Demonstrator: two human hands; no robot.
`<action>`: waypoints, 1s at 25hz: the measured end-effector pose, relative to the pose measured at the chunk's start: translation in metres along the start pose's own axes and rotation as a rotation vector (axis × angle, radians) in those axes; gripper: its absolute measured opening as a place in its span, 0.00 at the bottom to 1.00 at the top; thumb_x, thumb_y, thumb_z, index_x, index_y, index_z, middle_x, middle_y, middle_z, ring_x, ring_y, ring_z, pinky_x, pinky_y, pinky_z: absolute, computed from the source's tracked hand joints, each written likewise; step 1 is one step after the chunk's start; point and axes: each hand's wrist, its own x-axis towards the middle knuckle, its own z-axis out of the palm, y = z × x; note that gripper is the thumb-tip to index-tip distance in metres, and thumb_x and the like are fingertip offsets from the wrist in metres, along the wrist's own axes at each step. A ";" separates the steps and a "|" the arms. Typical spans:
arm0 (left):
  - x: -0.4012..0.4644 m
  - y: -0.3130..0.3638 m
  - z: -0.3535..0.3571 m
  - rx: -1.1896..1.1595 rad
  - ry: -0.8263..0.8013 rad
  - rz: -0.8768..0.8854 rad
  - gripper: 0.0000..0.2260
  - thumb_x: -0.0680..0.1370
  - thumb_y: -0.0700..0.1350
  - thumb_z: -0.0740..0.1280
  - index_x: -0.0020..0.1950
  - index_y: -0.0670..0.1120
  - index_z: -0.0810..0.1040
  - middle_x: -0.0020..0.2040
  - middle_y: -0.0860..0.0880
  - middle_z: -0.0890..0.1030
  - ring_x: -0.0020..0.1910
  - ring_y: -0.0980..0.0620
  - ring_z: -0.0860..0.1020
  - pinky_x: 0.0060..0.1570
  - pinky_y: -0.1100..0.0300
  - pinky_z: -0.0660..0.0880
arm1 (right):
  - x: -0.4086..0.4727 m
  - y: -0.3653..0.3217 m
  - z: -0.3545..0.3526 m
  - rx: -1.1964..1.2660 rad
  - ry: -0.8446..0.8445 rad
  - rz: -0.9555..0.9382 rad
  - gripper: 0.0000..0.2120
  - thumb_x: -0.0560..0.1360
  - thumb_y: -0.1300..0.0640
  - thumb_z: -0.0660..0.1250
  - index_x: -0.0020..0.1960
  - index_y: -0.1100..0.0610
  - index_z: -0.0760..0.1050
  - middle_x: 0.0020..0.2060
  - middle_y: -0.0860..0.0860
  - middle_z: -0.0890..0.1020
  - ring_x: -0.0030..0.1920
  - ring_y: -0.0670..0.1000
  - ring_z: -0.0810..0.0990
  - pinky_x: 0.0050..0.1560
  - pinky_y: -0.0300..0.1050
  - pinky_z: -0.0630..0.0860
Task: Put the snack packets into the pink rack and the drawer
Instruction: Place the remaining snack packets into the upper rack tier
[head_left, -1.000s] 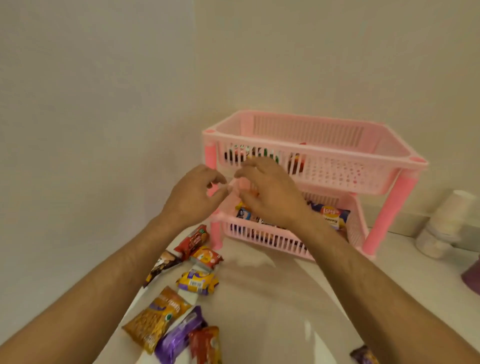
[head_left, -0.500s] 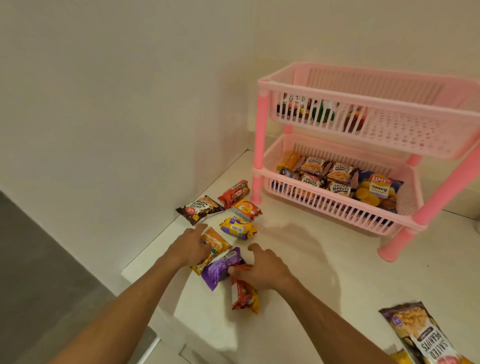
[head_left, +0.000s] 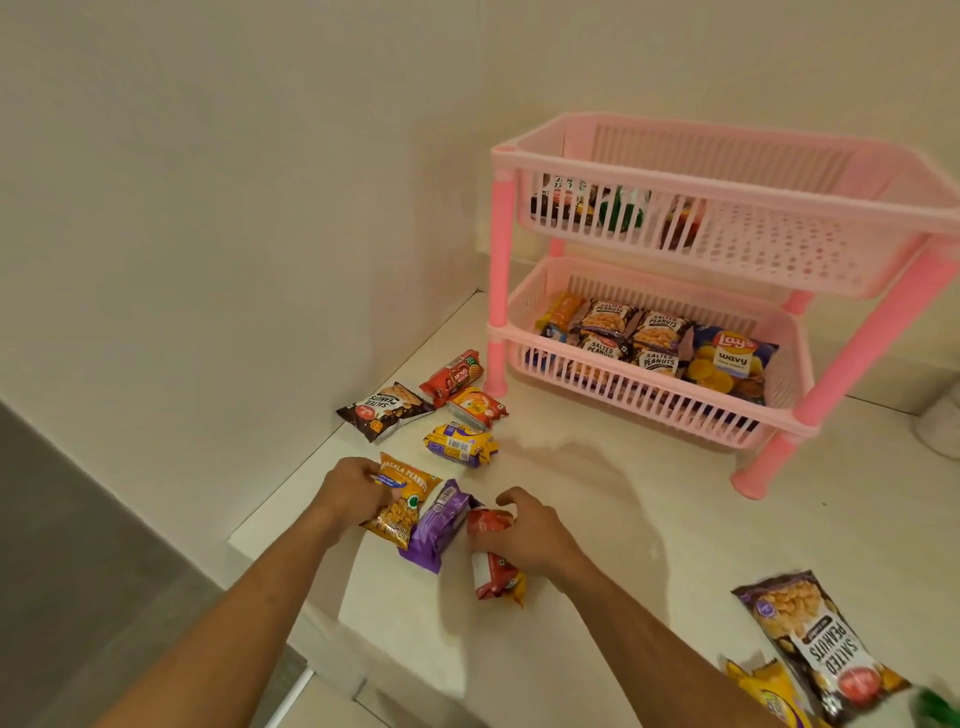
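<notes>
A two-tier pink rack (head_left: 727, 208) stands on the white counter at the back right. Its lower tier (head_left: 649, 395) holds several packets, among them salted peanuts and a blue Lay's bag (head_left: 732, 364); the upper tier holds a few dark packets. Near the counter's left edge, my left hand (head_left: 353, 491) grips an orange masala peanuts packet (head_left: 402, 506). My right hand (head_left: 524, 530) closes over a red packet (head_left: 493, 566). A purple packet (head_left: 441, 525) lies between them.
More packets lie toward the rack: a dark salted peanuts packet (head_left: 384, 410), a red biscuit pack (head_left: 452, 376), an orange pack (head_left: 475, 408) and a yellow pack (head_left: 460, 444). A large salted peanuts bag (head_left: 815, 649) lies at the front right. The counter edge (head_left: 270, 525) drops to the floor on the left.
My hands came down from the rack's front to the loose packets near the counter's left edge. The left hand took the orange packet and the right closed on the red one.
</notes>
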 end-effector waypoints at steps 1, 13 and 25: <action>0.001 0.002 -0.003 0.008 0.005 0.013 0.24 0.72 0.41 0.75 0.66 0.41 0.74 0.57 0.41 0.79 0.51 0.44 0.81 0.47 0.51 0.80 | 0.001 0.003 -0.006 0.031 0.007 -0.002 0.37 0.63 0.37 0.73 0.68 0.45 0.66 0.63 0.53 0.72 0.51 0.50 0.76 0.44 0.40 0.76; 0.004 0.007 0.003 0.005 -0.156 -0.100 0.31 0.68 0.41 0.79 0.67 0.41 0.69 0.56 0.41 0.80 0.51 0.43 0.81 0.55 0.46 0.78 | -0.005 0.017 -0.032 0.197 0.054 -0.040 0.30 0.66 0.40 0.74 0.63 0.44 0.68 0.52 0.46 0.72 0.45 0.46 0.77 0.38 0.37 0.75; -0.033 0.112 -0.061 -0.329 -0.068 0.285 0.32 0.68 0.37 0.77 0.70 0.45 0.68 0.52 0.43 0.80 0.47 0.42 0.83 0.43 0.48 0.81 | -0.034 -0.029 -0.126 0.396 0.284 -0.340 0.22 0.64 0.42 0.76 0.54 0.35 0.71 0.49 0.41 0.76 0.47 0.45 0.79 0.39 0.37 0.78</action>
